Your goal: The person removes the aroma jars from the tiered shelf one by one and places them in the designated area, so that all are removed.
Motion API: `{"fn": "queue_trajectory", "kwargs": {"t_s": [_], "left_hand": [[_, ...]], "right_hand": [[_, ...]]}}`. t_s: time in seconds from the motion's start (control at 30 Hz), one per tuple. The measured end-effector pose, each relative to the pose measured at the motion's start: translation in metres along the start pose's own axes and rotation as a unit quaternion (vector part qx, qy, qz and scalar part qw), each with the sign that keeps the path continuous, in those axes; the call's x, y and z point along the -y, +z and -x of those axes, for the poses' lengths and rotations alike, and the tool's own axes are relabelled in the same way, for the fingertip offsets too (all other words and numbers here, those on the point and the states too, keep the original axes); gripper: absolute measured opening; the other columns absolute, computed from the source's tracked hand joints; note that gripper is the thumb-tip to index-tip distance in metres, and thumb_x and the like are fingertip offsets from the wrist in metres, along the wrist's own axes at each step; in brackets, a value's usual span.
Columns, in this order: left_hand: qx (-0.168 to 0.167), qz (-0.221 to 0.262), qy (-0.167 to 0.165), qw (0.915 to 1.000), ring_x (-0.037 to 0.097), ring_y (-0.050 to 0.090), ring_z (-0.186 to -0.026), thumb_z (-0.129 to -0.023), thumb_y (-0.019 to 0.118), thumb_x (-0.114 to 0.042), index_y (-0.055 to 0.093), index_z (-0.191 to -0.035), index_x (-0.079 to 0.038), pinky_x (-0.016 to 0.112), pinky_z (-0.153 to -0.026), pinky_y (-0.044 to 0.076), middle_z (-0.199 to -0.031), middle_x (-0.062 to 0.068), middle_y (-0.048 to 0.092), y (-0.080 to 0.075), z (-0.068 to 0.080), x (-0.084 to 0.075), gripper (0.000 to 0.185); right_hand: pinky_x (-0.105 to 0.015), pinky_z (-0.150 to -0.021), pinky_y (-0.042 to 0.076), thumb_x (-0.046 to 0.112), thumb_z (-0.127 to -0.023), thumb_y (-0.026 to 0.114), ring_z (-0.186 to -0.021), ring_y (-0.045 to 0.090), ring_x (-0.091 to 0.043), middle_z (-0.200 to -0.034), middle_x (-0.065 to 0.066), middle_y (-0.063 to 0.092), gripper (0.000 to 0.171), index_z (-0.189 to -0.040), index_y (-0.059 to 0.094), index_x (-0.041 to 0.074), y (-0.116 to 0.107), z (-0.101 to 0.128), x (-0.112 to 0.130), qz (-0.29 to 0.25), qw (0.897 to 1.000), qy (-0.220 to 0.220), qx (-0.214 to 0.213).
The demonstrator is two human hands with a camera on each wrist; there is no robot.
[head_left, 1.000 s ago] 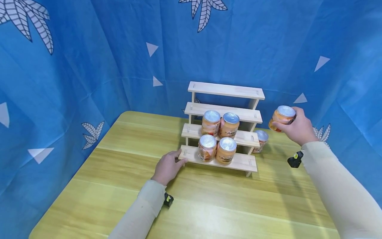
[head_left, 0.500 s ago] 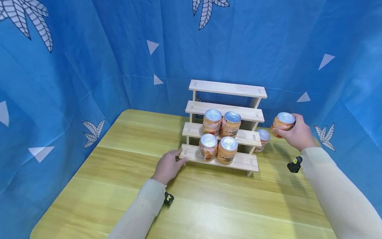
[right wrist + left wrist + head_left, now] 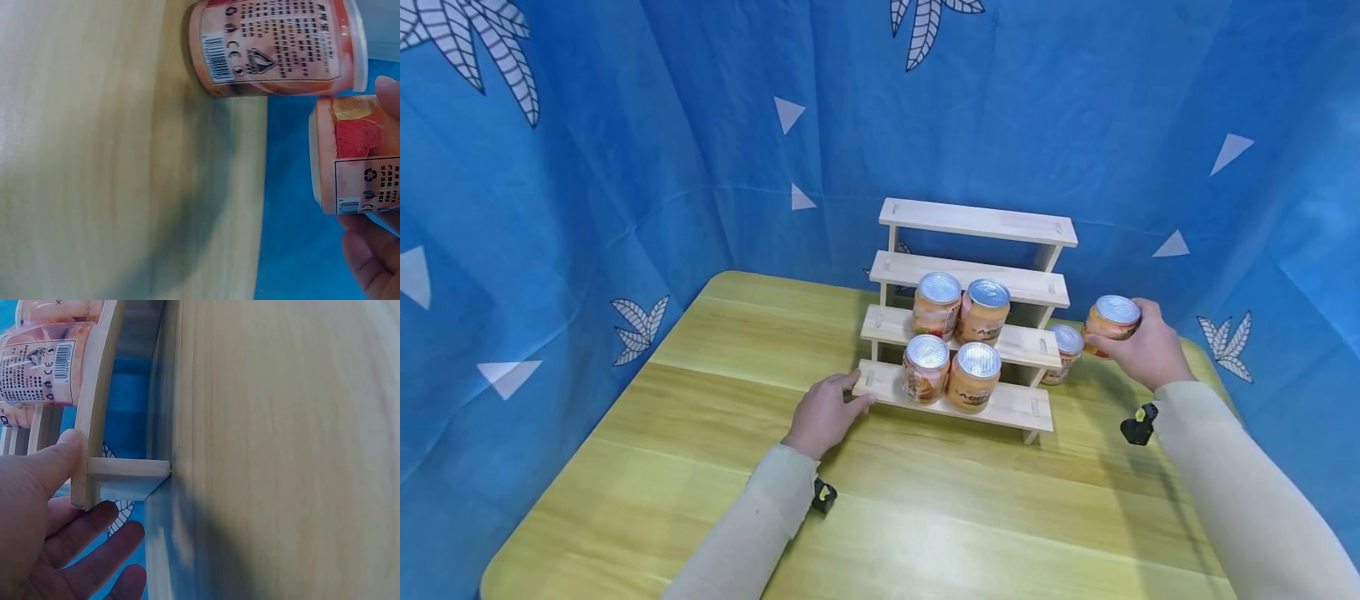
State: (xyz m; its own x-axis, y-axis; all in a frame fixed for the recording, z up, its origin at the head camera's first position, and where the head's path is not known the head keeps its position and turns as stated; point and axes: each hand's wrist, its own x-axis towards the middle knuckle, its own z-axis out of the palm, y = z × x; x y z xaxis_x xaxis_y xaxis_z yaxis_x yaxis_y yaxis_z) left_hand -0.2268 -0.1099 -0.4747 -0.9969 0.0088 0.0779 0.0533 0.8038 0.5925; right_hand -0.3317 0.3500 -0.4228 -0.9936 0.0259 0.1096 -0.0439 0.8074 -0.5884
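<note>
My left hand (image 3: 826,412) pinches the left end of the lowest step of a pale wooden four-step display rack (image 3: 977,221). In the left wrist view the thumb (image 3: 65,453) lies on the board's top, with fingers beneath. My right hand (image 3: 1150,346) grips an orange can (image 3: 1103,329) with a silver lid, held upright to the right of the rack. The right wrist view shows its base (image 3: 317,156) above the table level. Close beside it, another orange can (image 3: 1064,367) stands on the table, partly behind the rack. Two cans (image 3: 973,392) sit on the lowest step and two (image 3: 983,327) on the second.
The rack stands on a yellow wood-grain table (image 3: 715,350). A blue curtain (image 3: 760,150) printed with white leaves and triangles hangs behind and along both sides. The upper two steps rise behind the cans.
My right hand has lowered the can toward the table, beside the standing can. The left hand keeps its hold on the rack. The head view has shifted slightly.
</note>
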Motion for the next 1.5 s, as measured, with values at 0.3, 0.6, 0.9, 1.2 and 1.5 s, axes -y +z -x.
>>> {"fn": "queue_trajectory", "kwargs": {"t_s": [0.3, 0.6, 0.9, 1.2, 1.5], "left_hand": [[0.002, -0.008, -0.006, 0.9999, 0.023, 0.051, -0.117, -0.082, 0.062, -0.049, 0.050, -0.132, -0.017, 0.041, -0.096, 0.044, -0.129, 0.004, 0.055, 0.001, -0.001, 0.001, 0.061], [0.004, -0.007, -0.014, 0.9999, 0.023, 0.052, -0.117, -0.082, 0.061, -0.049, 0.049, -0.133, -0.018, 0.042, -0.096, 0.044, -0.130, 0.004, 0.054, 0.002, -0.001, 0.002, 0.060], [-0.002, -0.005, -0.007, 1.0000, 0.023, 0.053, -0.116, -0.082, 0.062, -0.048, 0.049, -0.132, -0.016, 0.042, -0.095, 0.045, -0.129, 0.004, 0.055, 0.001, 0.000, 0.001, 0.061], [-0.002, -0.006, -0.005, 1.0000, 0.022, 0.053, -0.115, -0.082, 0.062, -0.049, 0.050, -0.132, -0.016, 0.041, -0.096, 0.044, -0.128, 0.004, 0.055, 0.001, 0.000, 0.000, 0.061], [-0.002, -0.014, 0.001, 0.9999, 0.022, 0.055, -0.113, -0.082, 0.061, -0.049, 0.050, -0.132, -0.016, 0.040, -0.095, 0.045, -0.127, 0.004, 0.056, 0.001, 0.001, 0.000, 0.061]], "right_hand": [[-0.061, -0.082, 0.041, 0.062, -0.070, 0.066, -0.108, 0.044, -0.047, -0.127, -0.032, 0.038, 0.114, -0.143, 0.007, -0.001, 0.014, 0.000, -0.017, -0.004, 1.000, 0.009, 0.005], [-0.061, -0.086, 0.040, 0.063, -0.068, 0.068, -0.108, 0.045, -0.046, -0.126, -0.032, 0.040, 0.117, -0.142, 0.008, -0.004, 0.030, 0.000, -0.026, -0.011, 1.000, 0.003, 0.019], [-0.060, -0.086, 0.039, 0.058, -0.070, 0.069, -0.106, 0.047, -0.046, -0.122, -0.032, 0.043, 0.108, -0.140, 0.015, -0.005, 0.041, 0.003, -0.036, -0.002, 1.000, 0.003, 0.016], [-0.062, -0.090, 0.037, 0.058, -0.071, 0.068, -0.109, 0.044, -0.047, -0.125, -0.034, 0.039, 0.109, -0.140, 0.011, -0.005, 0.046, 0.005, -0.036, -0.020, 0.999, 0.019, 0.021], [-0.062, -0.088, 0.036, 0.054, -0.075, 0.068, -0.109, 0.043, -0.048, -0.124, -0.032, 0.038, 0.104, -0.140, 0.012, -0.005, 0.042, 0.007, -0.034, -0.014, 0.999, -0.012, 0.046]]}}
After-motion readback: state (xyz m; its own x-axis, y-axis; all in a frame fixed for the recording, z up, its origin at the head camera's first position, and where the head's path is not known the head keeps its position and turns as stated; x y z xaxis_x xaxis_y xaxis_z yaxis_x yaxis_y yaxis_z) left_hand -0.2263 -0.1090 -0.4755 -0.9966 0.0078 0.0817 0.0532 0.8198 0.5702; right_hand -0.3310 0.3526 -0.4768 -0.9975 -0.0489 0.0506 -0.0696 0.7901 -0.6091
